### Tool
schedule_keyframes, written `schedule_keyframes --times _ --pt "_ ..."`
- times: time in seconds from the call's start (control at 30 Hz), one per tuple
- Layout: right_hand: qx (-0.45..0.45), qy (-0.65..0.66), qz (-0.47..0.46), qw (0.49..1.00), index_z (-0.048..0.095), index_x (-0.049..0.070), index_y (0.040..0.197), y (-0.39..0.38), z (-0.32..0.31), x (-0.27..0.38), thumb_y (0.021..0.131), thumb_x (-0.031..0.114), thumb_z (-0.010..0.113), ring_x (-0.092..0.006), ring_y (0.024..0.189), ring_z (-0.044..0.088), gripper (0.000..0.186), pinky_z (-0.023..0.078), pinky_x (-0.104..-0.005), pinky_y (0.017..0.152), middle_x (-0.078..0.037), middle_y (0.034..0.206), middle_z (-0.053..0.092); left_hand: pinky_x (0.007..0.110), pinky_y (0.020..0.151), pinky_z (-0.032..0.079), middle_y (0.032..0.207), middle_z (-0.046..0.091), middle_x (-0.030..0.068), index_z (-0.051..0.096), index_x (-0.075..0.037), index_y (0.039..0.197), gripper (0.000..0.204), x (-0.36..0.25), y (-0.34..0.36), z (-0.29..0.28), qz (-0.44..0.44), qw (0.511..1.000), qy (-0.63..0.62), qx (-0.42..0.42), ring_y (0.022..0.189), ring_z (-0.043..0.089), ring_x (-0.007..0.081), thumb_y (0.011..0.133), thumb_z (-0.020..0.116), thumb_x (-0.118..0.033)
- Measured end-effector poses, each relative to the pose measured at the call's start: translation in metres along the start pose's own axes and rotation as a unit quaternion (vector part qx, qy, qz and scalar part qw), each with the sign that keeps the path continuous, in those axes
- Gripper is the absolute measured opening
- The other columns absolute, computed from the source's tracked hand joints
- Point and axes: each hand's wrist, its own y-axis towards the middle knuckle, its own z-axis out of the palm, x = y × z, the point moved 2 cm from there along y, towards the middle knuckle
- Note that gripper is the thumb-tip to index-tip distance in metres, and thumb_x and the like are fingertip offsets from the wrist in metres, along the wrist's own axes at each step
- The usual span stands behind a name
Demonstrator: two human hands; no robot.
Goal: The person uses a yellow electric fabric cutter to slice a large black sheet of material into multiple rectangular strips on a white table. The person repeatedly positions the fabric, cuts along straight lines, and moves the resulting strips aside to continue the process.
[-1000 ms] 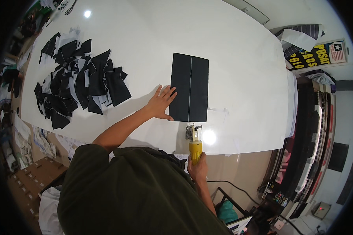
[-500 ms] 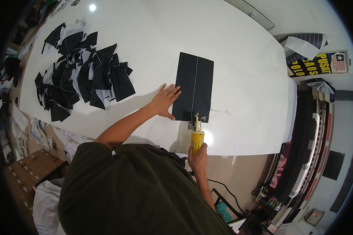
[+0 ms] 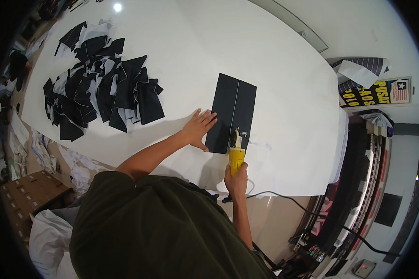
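The big white table point(image 3: 274, 60) carries it all. Black scraps point(image 3: 102, 93) lie at ten o'clock, out of your way. Your left hand point(image 3: 198, 129) lies flat and open, pinning the black cloth point(image 3: 233, 111). Your right hand point(image 3: 236, 180) is wrapped around the yellow cutter point(image 3: 236, 156), probably at the chalk line.

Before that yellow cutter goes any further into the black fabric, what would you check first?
1. Left hand flat on the black fabric rectangle, holding it down: ok.
2. Left fingers clear of the white chalk line ahead of the blade: ok, they lie left of it.
3. Right hand firmly gripping the yellow cutter: ok.
4. Blade lined up with the chalk line: cannot tell, too small.
5. Power cord trailing off the white table edge, away from the blade: ok.
6. Pile of cut black pieces well clear of the cut: ok.
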Motion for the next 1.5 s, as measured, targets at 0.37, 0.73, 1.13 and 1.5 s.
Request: schedule_keyframes --times 0.37,0.73,1.13,1.5 --pt "-0.02 -0.029 -0.025 0.999 0.043 -0.004 0.114 0.059 0.001 0.026 0.095 0.027 0.07 -0.0558 0.093 0.067 0.044 0.055 -0.0578 0.081 -0.038 0.101 0.066 0.062 0.128 0.007 0.173 0.019 0.0186 0.028 -0.001 0.163 0.138 0.001 -0.003 0.001 0.001 1.0 -0.019 -0.019 0.161 0.014 0.0377 0.062 0.081 -0.078" --pt "-0.032 -0.041 -0.045 0.998 0.043 -0.005 0.114 0.119 -0.004 0.053 0.096 0.03 0.07 -0.0554 0.091 0.071 0.047 0.059 -0.0549 0.076 -0.04 0.098 0.069 0.061 0.128 0.006 0.173 0.021 0.018 0.029 -0.002 0.164 0.137 0.001 -0.003 0.001 0.001 1.0 -0.012 -0.027 0.161 0.015 0.0367 0.062 0.079 -0.079" --pt "-0.038 -0.057 -0.043 0.997 0.042 -0.005 0.118 0.18 -0.006 0.082 0.095 0.036 0.07 -0.0548 0.096 0.071 0.055 0.06 -0.0548 0.083 -0.04 0.104 0.068 0.061 0.128 0.009 0.17 0.027 0.0182 0.036 -0.002 0.161 0.135 0.001 -0.004 0.001 0.0 0.998 -0.017 -0.054 0.159 0.02 0.0361 0.059 0.08 -0.079" --pt "-0.039 -0.062 -0.052 0.996 0.043 -0.008 0.123 0.232 -0.004 0.101 0.093 0.039 0.07 -0.055 0.099 0.07 0.062 0.059 -0.0554 0.086 -0.041 0.107 0.068 0.061 0.128 0.007 0.171 0.025 0.0177 0.033 -0.002 0.162 0.137 -0.002 -0.009 -0.007 -0.013 0.999 -0.029 -0.029 0.161 0.017 0.0347 0.059 0.083 -0.076"
